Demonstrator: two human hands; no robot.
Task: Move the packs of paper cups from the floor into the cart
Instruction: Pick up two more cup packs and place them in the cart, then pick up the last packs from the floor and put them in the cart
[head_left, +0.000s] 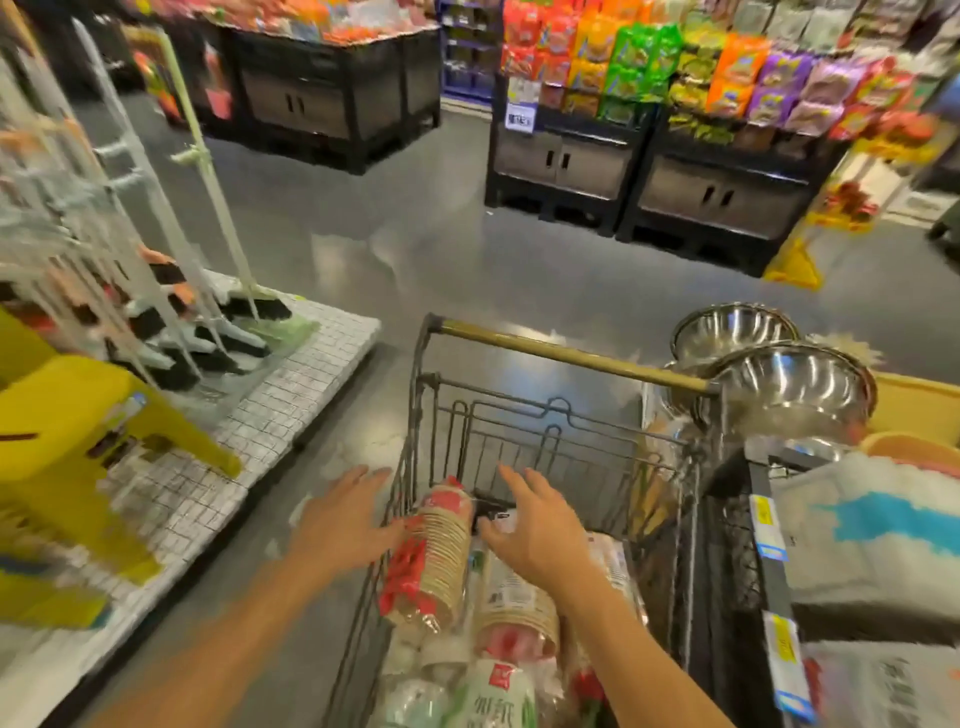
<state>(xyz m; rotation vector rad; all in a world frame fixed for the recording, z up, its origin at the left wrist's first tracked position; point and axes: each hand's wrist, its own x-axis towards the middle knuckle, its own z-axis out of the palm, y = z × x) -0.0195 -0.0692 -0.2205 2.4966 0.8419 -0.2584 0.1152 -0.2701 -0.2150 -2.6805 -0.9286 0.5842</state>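
A wire shopping cart (571, 358) stands in front of me, its brass-coloured handle bar at the far end. Several packs of paper cups lie inside it. One clear-wrapped pack of brown cups with red print (436, 551) lies along the cart's left side. Another pack (514, 613) lies to its right, under my right forearm. My left hand (343, 519) hovers with spread fingers just left of the red pack, by the cart's left wall. My right hand (535, 525) is spread over the packs inside the cart, holding nothing.
A low white tiled platform (291, 405) with brooms and yellow plastic items stands to the left. Stacked steel bowls (779, 379) and a dark shelf unit with bagged goods crowd the cart's right side. Black snack displays (649, 171) stand across the grey floor.
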